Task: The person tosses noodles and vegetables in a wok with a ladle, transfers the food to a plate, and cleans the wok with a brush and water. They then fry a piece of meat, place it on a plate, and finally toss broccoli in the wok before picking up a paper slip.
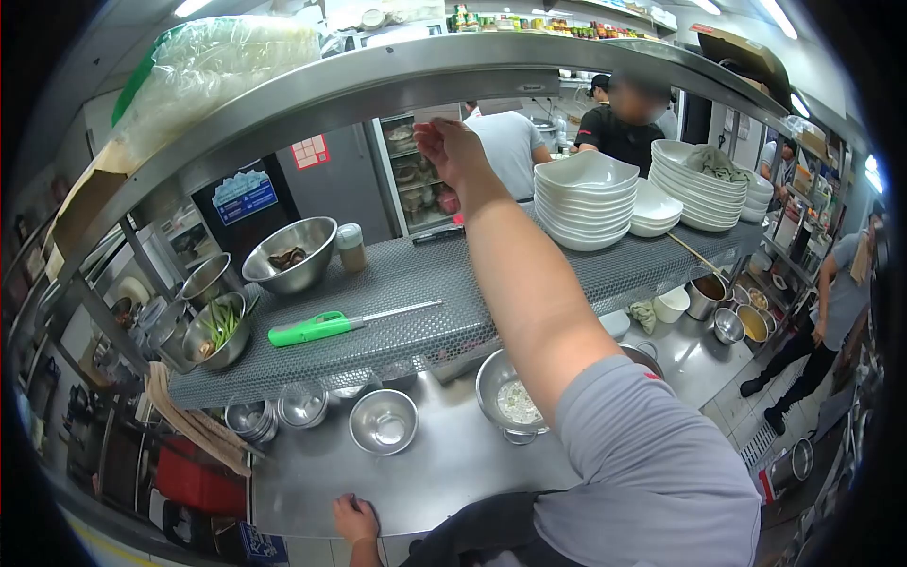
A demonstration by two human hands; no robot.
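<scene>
My right hand [446, 149] is raised past the far side of the shelf, its fingers loosely bent and apart, with nothing visible in them. A black object [437, 236] with a pink end lies on the shelf below my forearm. Low at the counter's front edge, my left hand [356, 518] has its fingers curled in, and I see nothing in it. The steel bowl [384, 422] closest to it stands upright on the counter. Under my right arm, a steel pot [493, 386] holds a pale, chopped-looking food, partly hidden by the arm.
On the patterned shelf [397, 331] lie a green lighter [312, 329], steel bowls [326, 248], a shaker jar [350, 248] and stacked white bowls [586, 203]. A metal rail [378, 71] crosses overhead. Co-workers [624, 128] stand beyond the shelf; another person [841, 283] is at right.
</scene>
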